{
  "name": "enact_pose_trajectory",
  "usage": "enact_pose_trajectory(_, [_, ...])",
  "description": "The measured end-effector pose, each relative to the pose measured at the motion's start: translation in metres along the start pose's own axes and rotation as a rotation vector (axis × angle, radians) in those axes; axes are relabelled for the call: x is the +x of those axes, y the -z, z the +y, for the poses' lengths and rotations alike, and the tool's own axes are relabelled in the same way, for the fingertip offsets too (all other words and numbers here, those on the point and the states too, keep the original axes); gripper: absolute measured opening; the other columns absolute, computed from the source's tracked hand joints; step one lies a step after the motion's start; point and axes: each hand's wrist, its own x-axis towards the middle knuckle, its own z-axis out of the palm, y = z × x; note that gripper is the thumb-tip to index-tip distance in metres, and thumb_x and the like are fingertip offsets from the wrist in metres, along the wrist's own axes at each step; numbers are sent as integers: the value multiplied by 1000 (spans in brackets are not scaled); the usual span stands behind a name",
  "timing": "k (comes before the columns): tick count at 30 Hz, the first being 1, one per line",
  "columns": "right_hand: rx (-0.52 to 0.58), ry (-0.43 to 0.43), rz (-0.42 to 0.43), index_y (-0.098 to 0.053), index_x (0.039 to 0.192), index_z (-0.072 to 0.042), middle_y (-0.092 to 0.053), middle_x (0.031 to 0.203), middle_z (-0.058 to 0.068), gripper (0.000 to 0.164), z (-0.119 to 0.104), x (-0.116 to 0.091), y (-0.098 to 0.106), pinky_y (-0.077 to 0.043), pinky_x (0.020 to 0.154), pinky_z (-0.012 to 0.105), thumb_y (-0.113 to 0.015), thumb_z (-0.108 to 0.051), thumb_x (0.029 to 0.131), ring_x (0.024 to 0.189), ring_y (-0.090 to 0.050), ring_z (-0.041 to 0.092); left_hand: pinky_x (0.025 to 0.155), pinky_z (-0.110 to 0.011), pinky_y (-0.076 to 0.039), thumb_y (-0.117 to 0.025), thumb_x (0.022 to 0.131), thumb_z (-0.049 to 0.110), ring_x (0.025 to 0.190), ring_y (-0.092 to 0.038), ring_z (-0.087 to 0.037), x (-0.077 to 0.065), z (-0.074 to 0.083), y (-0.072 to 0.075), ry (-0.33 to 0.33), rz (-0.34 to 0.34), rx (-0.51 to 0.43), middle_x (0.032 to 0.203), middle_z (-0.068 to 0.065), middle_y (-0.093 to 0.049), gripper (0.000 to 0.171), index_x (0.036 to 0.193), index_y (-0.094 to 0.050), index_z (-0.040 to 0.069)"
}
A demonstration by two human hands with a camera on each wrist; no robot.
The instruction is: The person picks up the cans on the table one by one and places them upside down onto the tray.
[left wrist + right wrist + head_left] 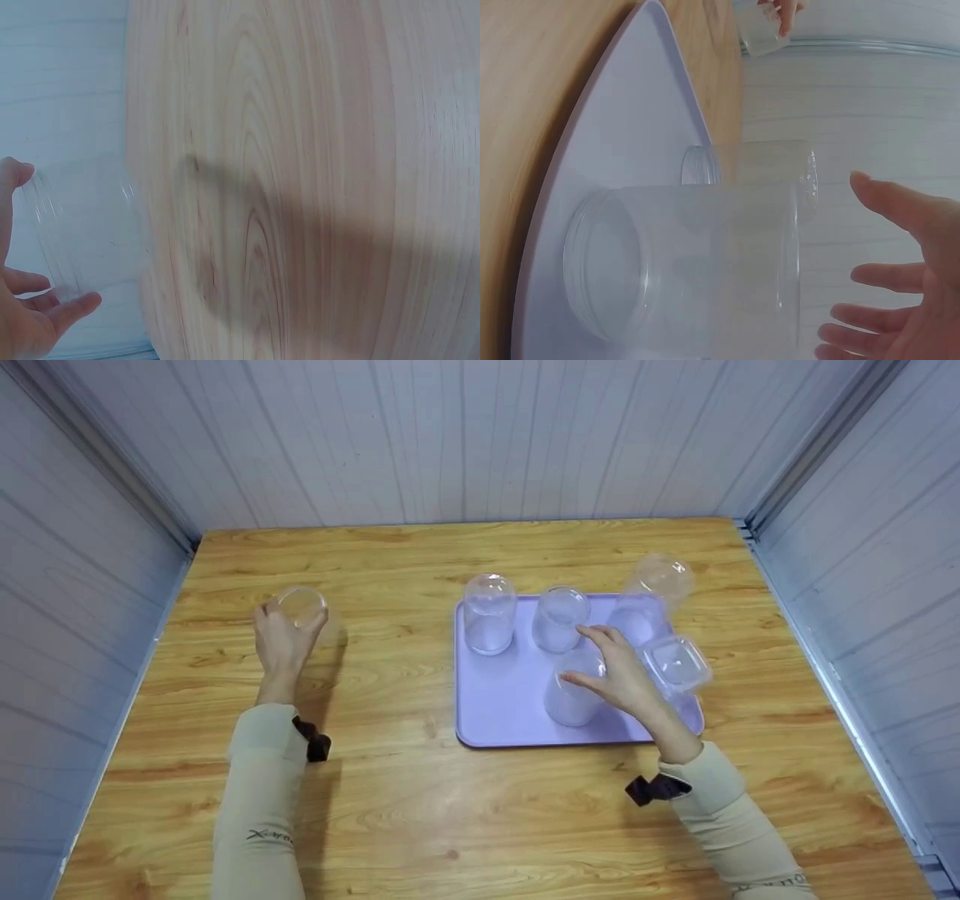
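Observation:
On the left, my left hand [281, 643] grips a clear plastic jar [306, 606] by its upper rim, above the wood table. The left wrist view shows this jar [97, 229] with its ridged neck between the thumb and fingers [75, 309]. My right hand [624, 671] is over a lilac tray [499, 709], with thumb and fingers spread apart. Just beside and below it stands a clear jar [571, 701]. In the right wrist view that jar [686, 277] rests rim down on the tray, and the hand [907, 300] is apart from it.
More clear jars stand on the tray: one at its back left [489, 619], one at the back middle [560, 622], and a taller one [656, 585] at the back right. A squarish clear container [677, 664] is near the right edge. Panelled walls [480, 442] enclose the table.

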Motion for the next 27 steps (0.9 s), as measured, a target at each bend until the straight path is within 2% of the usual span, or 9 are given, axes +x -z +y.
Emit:
enact_pose_trajectory(7, [55,14,74,-47,125,0,-45,120,20,63,-4,3,-4,-35,92,44,-73,-26,73,111,-43,31,92,-46,-36,-58,77,50,115,-37,-38,-4,9,-2,-17,7,-38,128,-25,-32,86,133,-28,-9])
enact_pose_trajectory(13, [204,-7,149,-50,122,-2,-49,117,17,57,-6,5,-10,-44,80,43,-72,-23,74,103,-47,27,92,-46,-36,-58,77,50,112,-40,-38,-8,20,-8,-58,45,-104,125,-25,-36,83,130,-34,-9])
enact_pose_trajectory(17, [304,-27,179,-49,123,-2,-50,118,14,57,-8,7,-16,-45,82,41,-70,-24,76,104,-49,25,91,-46,-37,-60,76,49,110,-42,-37,-13,25,-12,-77,56,-137,120,-24,-41,80,127,-38,-9])
enact_pose_trajectory(24, [469,-52,204,-47,124,0,-49,121,15,55,-13,10,-18,-43,84,43,-69,-18,77,106,-48,29,89,-42,-40,-60,76,50,108,-43,-34,-22,35,-17,-63,9,-218,121,-23,-41,83,128,-37,-9])
enact_pose_trajectory(27, [530,-82,189,-44,125,4,-47,121,19,53,-26,8,-13,-42,86,45,-67,-11,79,107,-46,32,87,-41,-40,-61,76,49,107,-43,-32,-27,42,-18,-69,4,-255,121,-21,-42,82,128,-37,-9])
